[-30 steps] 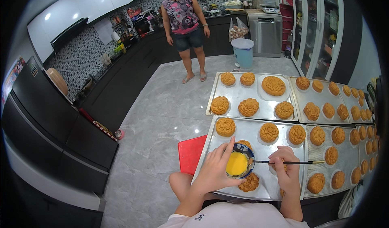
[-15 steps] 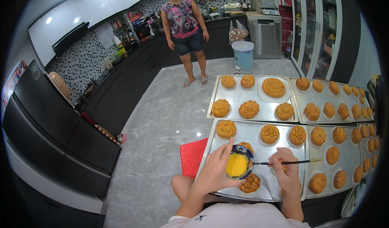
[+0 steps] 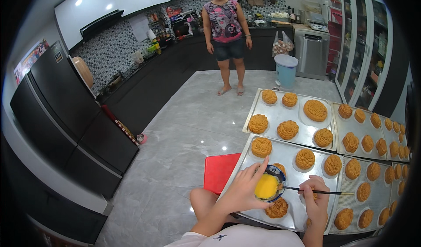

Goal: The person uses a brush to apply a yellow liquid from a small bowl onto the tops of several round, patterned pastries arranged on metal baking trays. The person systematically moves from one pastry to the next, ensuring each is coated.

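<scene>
Left hand (image 3: pixel 242 190) cups bowl (image 3: pixel 268 186); right hand (image 3: pixel 316 198) dips brush (image 3: pixel 313 191).

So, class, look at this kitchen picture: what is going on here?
A person sits at metal baking trays filled with round golden pastries. Their left hand steadies a small bowl of yellow liquid, likely egg wash. Their right hand holds a thin brush with its tip at the bowl's rim. A red board lies beside the near tray. Another person stands across the grey floor, hands empty.
</scene>
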Demonstrator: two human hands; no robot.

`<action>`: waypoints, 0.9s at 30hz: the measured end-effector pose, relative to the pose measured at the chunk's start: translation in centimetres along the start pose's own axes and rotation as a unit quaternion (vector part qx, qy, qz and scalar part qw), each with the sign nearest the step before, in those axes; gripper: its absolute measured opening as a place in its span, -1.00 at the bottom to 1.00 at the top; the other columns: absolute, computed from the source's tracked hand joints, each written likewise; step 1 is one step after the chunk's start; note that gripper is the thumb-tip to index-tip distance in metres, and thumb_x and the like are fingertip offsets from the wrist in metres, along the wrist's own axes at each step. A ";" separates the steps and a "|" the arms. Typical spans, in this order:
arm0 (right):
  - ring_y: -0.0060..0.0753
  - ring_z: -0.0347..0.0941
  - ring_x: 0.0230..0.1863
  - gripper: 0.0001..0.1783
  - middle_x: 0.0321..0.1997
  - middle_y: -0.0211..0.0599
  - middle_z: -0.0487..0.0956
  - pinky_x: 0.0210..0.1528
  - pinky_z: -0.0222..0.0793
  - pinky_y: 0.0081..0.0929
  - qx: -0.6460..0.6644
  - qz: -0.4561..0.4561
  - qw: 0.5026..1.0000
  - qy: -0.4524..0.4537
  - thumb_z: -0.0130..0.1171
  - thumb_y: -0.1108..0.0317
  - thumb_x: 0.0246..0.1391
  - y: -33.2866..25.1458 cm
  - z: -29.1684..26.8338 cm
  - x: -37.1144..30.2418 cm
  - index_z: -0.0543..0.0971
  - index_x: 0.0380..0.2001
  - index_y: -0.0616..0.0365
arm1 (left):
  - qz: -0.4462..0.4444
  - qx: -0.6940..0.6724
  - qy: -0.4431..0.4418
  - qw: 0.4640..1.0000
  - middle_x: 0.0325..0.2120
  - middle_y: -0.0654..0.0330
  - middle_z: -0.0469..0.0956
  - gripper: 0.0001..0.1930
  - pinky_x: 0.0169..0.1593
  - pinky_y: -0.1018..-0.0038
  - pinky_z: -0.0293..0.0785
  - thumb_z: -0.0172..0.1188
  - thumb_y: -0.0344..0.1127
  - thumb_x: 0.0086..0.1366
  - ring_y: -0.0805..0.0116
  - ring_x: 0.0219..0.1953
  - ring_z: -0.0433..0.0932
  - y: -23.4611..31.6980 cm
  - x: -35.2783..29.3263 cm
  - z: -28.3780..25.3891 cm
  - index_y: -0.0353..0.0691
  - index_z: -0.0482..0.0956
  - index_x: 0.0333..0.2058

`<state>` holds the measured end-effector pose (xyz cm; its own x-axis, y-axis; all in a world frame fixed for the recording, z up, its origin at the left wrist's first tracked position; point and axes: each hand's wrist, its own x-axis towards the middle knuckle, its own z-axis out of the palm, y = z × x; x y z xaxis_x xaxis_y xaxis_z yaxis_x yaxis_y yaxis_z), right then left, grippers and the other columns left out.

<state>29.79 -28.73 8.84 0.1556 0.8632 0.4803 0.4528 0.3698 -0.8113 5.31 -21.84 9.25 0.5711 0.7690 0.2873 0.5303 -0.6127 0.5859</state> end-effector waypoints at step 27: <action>-0.22 0.52 -0.32 -0.81 -0.52 -0.38 0.62 0.15 0.37 -0.11 0.019 0.002 1.000 0.009 0.19 0.34 0.19 0.0 0.1 -0.2 0.61 -0.50 0.14 | 0.045 0.014 0.016 0.999 0.19 -0.21 0.40 0.37 0.24 0.12 0.35 0.62 0.04 -0.15 -0.16 0.19 0.45 -0.4 0.5 0.2 -0.45 -0.06 0.48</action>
<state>29.70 -28.88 8.76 0.1731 0.8585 0.4828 0.4187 0.3796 -0.8250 5.46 -21.19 9.03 0.5970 0.7157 0.3624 0.4957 -0.6843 0.5348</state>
